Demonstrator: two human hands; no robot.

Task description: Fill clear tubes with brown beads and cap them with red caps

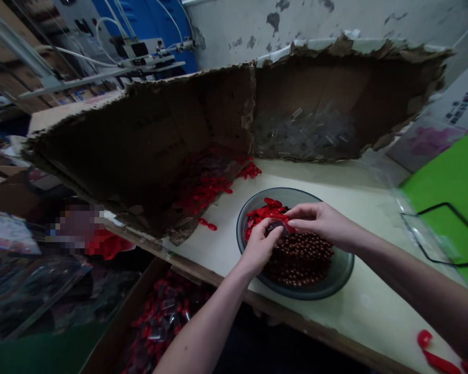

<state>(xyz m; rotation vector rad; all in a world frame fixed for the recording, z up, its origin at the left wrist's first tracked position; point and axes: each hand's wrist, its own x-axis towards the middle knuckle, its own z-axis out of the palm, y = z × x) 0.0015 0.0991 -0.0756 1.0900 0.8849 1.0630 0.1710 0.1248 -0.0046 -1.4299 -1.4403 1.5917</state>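
1. Clear plastic packet (276, 226): small, held over the bowl between both hands. Long axis hard to tell, partly hidden by the fingers, apparently slanting up toward the right hand.
2. Left hand (259, 246): fingers (271, 235) closed on the packet, gripping it from the near side. Nearer hand by grip.
3. Right hand (320, 221): fingers (296, 210) stretched out and close together, tips at the packet's far edge. Touching or gripping: cannot tell.
4. Directly under the fingers, a grey glass bowl (345, 275): round brown beads (300, 259) toward the right, red plastic pieces (265, 213) heaped on the far side.
5. Beyond the fingers, a torn cardboard box (203, 114) on the tabletop (359, 311), with loose red pieces (206, 192) spilling from its open side.
6. Below and left of the fingers, beyond the tabletop's edge, an open carton (140, 317) of red items in clear packets (159, 317).
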